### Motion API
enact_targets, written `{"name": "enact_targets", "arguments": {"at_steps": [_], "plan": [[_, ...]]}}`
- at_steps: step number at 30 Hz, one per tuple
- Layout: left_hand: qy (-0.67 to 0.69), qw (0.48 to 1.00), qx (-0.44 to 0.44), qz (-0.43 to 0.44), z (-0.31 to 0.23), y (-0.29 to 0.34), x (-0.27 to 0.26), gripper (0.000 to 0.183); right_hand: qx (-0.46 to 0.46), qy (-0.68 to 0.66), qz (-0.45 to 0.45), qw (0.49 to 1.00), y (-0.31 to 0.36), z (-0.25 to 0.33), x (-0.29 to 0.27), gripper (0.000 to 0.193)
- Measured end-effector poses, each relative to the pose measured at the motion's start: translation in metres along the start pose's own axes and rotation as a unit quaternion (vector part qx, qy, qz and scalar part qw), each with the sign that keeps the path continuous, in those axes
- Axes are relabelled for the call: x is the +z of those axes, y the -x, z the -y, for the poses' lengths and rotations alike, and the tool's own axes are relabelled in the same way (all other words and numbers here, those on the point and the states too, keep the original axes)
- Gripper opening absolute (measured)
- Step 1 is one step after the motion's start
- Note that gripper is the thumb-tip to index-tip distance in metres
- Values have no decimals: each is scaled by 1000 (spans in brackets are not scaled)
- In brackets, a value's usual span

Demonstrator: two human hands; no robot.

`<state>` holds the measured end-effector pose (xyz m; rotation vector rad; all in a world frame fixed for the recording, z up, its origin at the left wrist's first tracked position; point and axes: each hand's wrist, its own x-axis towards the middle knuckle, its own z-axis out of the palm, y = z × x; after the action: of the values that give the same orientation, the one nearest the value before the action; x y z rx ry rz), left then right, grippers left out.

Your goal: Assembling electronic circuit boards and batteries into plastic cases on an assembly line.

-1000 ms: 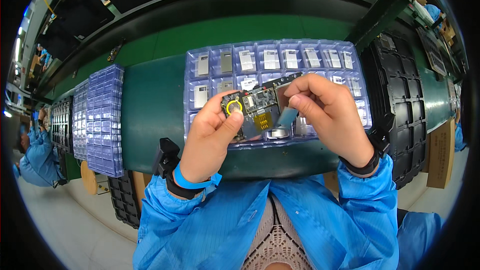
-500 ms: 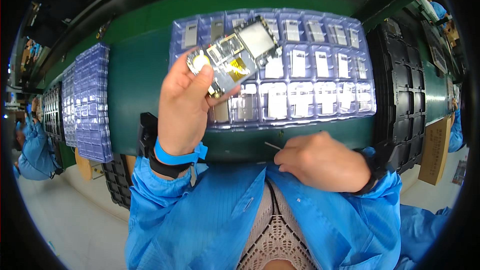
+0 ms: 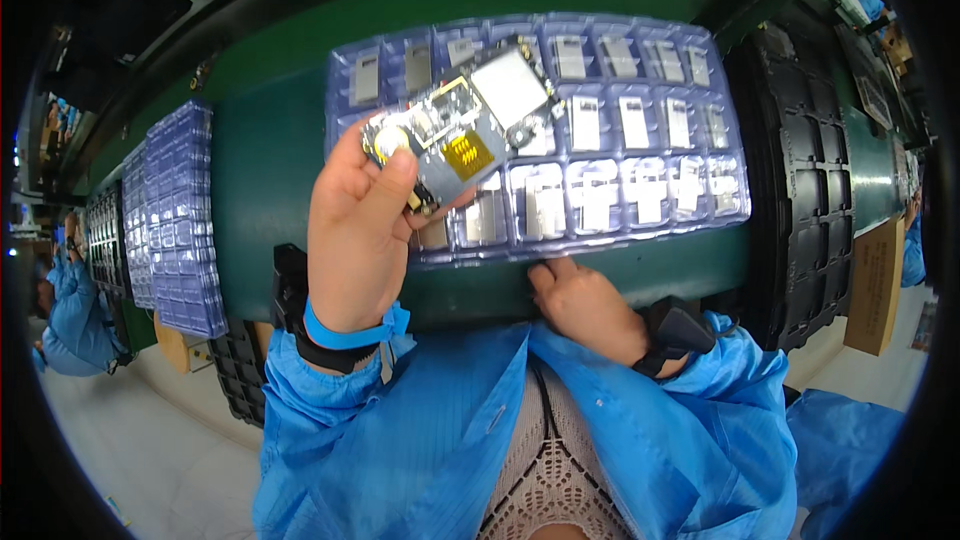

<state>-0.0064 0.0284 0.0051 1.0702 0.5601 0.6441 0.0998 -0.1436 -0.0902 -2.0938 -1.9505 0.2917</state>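
A circuit board (image 3: 462,118) with silver shields, a yellow patch and a bright round part is held tilted in my left hand (image 3: 362,205), the thumb pressed on its near left end. The board hangs over a clear plastic tray (image 3: 738,130) whose pockets hold flat silver metal pieces (image 3: 632,122), and it hides some of them. Just off the tray's near edge, low over the green work surface, my right hand (image 3: 590,305) has its fingers curled together. Whatever lies between those fingertips is hidden.
Stacked clear trays (image 3: 182,220) stand at the left, with black trays (image 3: 240,375) below them. More black trays (image 3: 798,190) rise close to the right, beside a cardboard box (image 3: 875,285). A person in blue (image 3: 80,315) is at the far left.
My right hand has moved left and slightly forward to the tray's near edge. The thin light rod that stuck out of its fingers is out of sight. The board has shifted slightly left.
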Motion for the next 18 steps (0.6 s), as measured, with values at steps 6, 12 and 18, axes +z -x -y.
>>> {"name": "enact_targets", "arguments": {"at_steps": [6,12,18], "plan": [[5,1000,-13,4,2,4,-3,32,-62,-48,76,994,0,1,-14,12],[27,999,-25,0,3,6,-3,31,-5,-308,75,949,-10,4,-122,8],[41,998,-32,31,0,7,5,31,160,-670,40,724,-23,-6,-163,14]]}}
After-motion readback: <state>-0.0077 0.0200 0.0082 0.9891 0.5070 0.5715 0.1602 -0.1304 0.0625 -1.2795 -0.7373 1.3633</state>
